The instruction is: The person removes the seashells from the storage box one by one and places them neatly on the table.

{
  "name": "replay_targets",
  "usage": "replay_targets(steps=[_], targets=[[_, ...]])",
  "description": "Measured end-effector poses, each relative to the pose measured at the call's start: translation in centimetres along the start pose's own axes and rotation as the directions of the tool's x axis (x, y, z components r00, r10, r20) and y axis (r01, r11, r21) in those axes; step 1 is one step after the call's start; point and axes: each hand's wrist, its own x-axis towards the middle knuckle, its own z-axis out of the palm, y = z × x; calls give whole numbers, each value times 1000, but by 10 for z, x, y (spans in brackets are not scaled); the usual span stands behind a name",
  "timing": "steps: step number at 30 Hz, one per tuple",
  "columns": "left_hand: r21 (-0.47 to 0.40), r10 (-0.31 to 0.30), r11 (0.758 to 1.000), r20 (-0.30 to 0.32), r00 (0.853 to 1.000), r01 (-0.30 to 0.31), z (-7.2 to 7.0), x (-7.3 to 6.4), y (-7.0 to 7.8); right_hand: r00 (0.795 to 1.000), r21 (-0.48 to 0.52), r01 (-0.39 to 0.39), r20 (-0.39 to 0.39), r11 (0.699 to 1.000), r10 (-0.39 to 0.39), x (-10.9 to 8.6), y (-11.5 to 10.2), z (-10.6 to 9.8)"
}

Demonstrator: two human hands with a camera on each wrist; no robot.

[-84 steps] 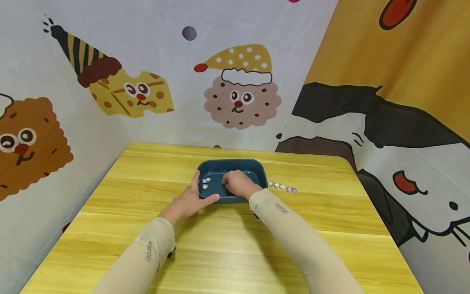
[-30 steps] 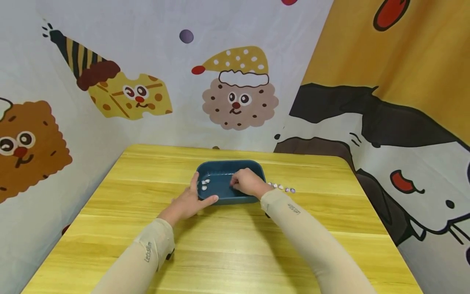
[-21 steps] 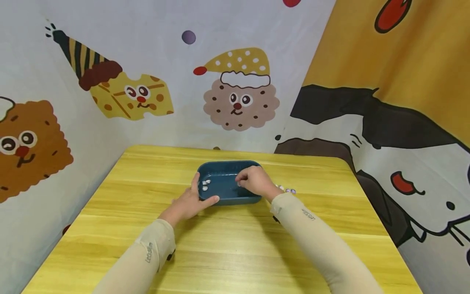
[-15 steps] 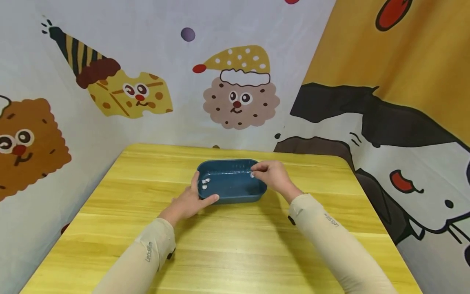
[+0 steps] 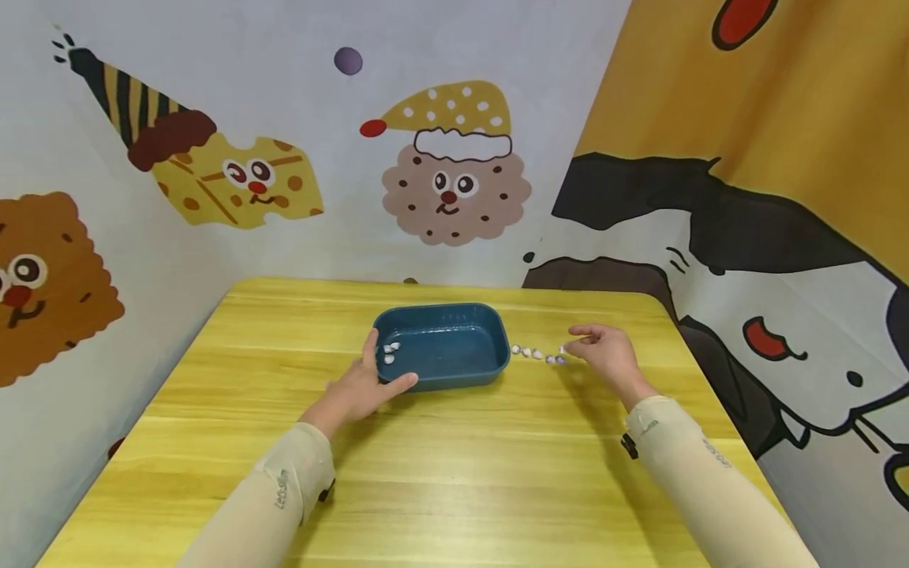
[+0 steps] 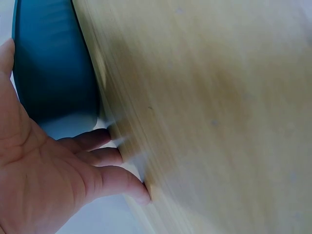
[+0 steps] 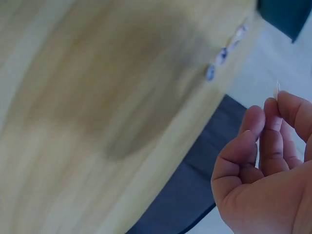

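A dark blue-green rectangular tray (image 5: 454,381) sits on the wooden table. My left hand (image 5: 355,388) rests at its left front corner, fingers extended, thumb along the front rim. Inside the tray's left end lie a few small white shell-like pieces (image 5: 389,359). To the right of the tray, my right hand (image 5: 607,353) pinches a small white shell-like piece (image 7: 276,92) between thumb and fingertip. It hovers just above the right end of a row of similar white and purple pieces (image 5: 537,355); in the right wrist view this row (image 7: 222,56) is blurred.
The yellow wood-grain table (image 5: 440,489) extends towards me and to both sides. Behind it hangs a white cloth (image 5: 284,252) printed with cartoon figures, and a yellow and black printed part (image 5: 781,118) covers the right side.
My right hand has come up out of the tray with a small white piece and moved right, past the rim, to the row's far end. The left hand stays at the tray's corner.
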Motion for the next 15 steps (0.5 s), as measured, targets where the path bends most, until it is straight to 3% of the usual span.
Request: replay_targets(steps=[15], targets=[[4, -1, 1000, -6, 1000, 1, 0, 2, -1, 999, -23, 14, 45, 1000, -13, 10, 12, 31]])
